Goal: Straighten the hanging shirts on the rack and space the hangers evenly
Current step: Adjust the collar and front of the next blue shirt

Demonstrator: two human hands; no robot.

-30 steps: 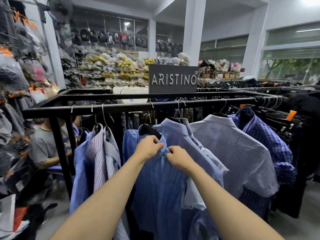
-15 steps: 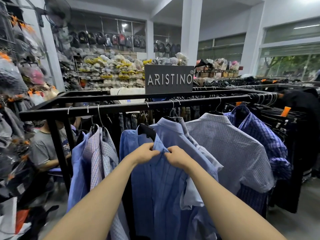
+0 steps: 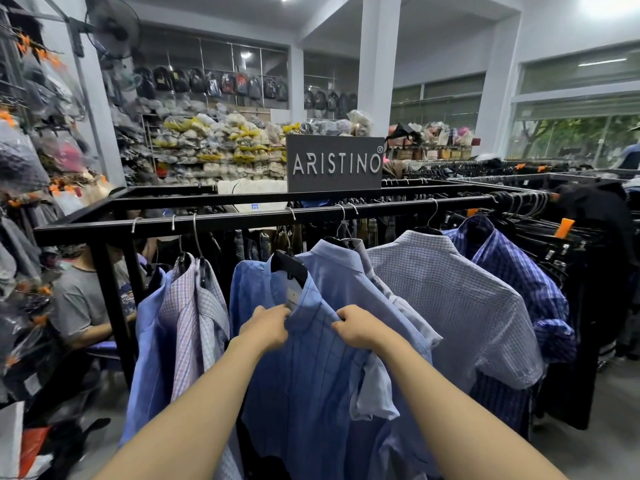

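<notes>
A black rack rail (image 3: 242, 220) runs across the view with several shirts hung from it. In the middle hangs a blue striped shirt (image 3: 304, 382) on a black hanger (image 3: 289, 266), half off it with the collar open. My left hand (image 3: 266, 327) pinches the shirt's left front edge. My right hand (image 3: 356, 325) grips its right shoulder cloth. To the left hang a light blue shirt (image 3: 149, 341) and a pink checked shirt (image 3: 190, 323), bunched close. To the right hang a pale blue shirt (image 3: 346, 271), a white checked shirt (image 3: 457, 306) and a dark blue plaid shirt (image 3: 523, 275).
A grey ARISTINO sign (image 3: 335, 163) stands on the rack top. A seated person in a grey shirt (image 3: 81, 306) is behind the rack's left post (image 3: 110, 306). Dark garments on black hangers (image 3: 581, 244) crowd the right end. Bagged goods hang at far left.
Both hands have slid lower on the blue striped shirt and moved apart, spreading the cloth. More of the black hanger now shows above them.
</notes>
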